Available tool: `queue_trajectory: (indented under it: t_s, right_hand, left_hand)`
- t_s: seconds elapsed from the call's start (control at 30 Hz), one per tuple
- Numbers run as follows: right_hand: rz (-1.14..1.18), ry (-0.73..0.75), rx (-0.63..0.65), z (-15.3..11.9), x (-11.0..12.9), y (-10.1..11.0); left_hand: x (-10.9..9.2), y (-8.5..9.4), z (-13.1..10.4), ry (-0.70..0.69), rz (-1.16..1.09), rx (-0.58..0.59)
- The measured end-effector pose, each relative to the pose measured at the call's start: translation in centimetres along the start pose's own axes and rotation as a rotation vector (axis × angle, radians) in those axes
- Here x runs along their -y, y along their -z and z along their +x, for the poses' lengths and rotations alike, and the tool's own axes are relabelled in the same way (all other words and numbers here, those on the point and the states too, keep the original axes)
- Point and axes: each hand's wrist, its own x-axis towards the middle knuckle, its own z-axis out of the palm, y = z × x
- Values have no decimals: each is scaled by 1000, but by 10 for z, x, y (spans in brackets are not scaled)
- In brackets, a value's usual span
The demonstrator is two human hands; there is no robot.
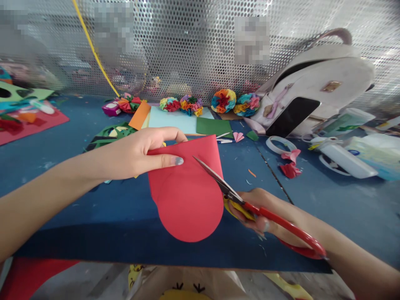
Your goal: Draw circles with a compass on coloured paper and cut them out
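A sheet of red paper is held above the blue table by my left hand, pinched at its upper left with the thumb on the front. The paper's lower part has a rounded, cut outline, while its top is straight-edged with a corner. In my right hand is a pair of scissors with red and yellow handles. Their blades lie over the right side of the paper, pointing up and left. Whether the blades are parted is hard to make out.
Colourful paper flowers line the back of the table by a perforated metal screen. A grey backpack with a black phone leaning on it stands back right, near a tape roll. Green paper scraps lie left; a red sheet is below.
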Motion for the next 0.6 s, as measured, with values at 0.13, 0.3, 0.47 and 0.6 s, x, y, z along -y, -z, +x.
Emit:
queue_trajectory:
  t_s: [0.13,0.3,0.47,0.6]
  right_hand:
    - [-19,13,-17,-2,-1,0]
    - [-50,41,-17,-1,1,1]
    - [-68,57,-15,0,4,2]
    - [-100,99,-29,-1,4,1]
  left_hand:
    - [-1,0,0,0,-9,3]
    - [0,1,0,-10,45,6]
    - [-1,1,-1,3,89,-5]
    - [-2,1,-2,-5,112,-14]
